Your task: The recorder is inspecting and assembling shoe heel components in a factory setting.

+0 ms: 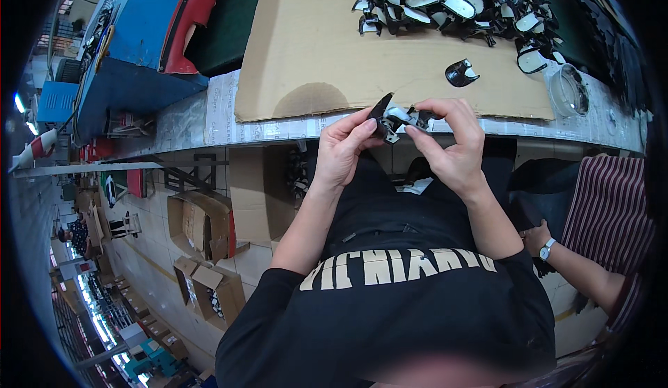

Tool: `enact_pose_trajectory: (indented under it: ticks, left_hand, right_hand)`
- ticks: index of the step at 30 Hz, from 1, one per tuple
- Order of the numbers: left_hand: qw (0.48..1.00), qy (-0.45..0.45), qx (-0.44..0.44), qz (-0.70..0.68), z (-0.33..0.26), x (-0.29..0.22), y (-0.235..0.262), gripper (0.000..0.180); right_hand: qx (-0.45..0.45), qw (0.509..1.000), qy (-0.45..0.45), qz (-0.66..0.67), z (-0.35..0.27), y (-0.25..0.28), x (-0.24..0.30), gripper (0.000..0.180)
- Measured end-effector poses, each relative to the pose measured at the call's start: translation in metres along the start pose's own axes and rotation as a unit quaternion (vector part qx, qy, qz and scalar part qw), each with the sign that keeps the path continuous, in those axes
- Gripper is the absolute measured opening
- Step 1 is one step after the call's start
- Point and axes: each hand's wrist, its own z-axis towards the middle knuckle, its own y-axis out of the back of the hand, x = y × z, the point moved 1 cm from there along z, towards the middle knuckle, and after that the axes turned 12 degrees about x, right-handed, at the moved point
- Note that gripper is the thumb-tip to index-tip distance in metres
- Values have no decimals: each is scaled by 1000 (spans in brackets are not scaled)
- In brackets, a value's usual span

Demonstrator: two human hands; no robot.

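Just past the table's front edge, my left hand point(342, 150) pinches a small glossy black part with white inner faces point(396, 115) between thumb and fingers. From the other side my right hand point(456, 144) closes thumb and forefinger on the same cluster. Whether it is one piece or two pressed together, I cannot tell. A single curved black shell point(458, 75) with a white inside lies on the cardboard sheet point(306, 40), beyond my right hand. Farther back is a heap of similar black-and-white parts point(445, 4).
A clear round tub point(569, 90) stands at the table's right end. Blue equipment point(149, 26) with a red edge rises at the left. Open cardboard boxes point(202, 227) sit on the floor. At right, another person's forearm point(581, 266) with a watch is close by.
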Motion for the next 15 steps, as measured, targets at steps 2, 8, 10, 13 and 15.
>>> enact_pose_trajectory:
  ticks: [2,8,10,13,15]
  left_hand:
    - [1000,-12,9,2,-1,0,2,27]
    - [1000,-26,-4,1,0,1,8,27]
    - [1000,-28,-11,9,0,2,12,27]
    - [999,-20,-11,37,-3,-1,10,27]
    - [998,-10,-4,58,-4,-5,5,27]
  right_hand:
    - [44,997,-46,52,-3,-1,1,33]
    - [57,978,-111,169,-11,6,11,32]
    - [72,970,-125,195,-13,13,19,32]
    - [69,977,-112,166,-10,13,14,31]
    - [44,991,-78,97,-7,10,9,31]
